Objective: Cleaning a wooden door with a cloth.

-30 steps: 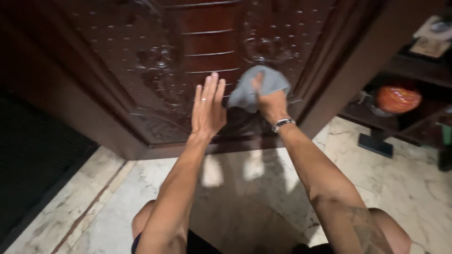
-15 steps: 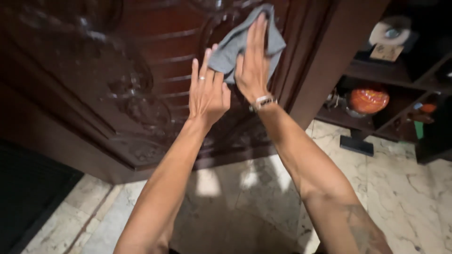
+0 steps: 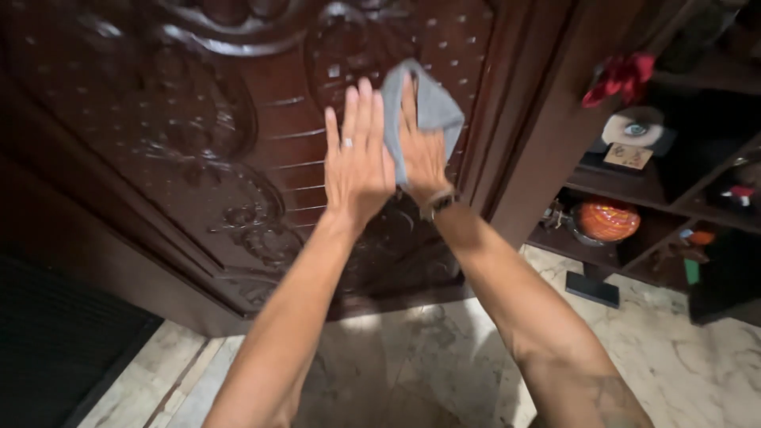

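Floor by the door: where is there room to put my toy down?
The marble floor between the door and the arms is bare, also right of the arm before the shelf. The shelf is crowded.
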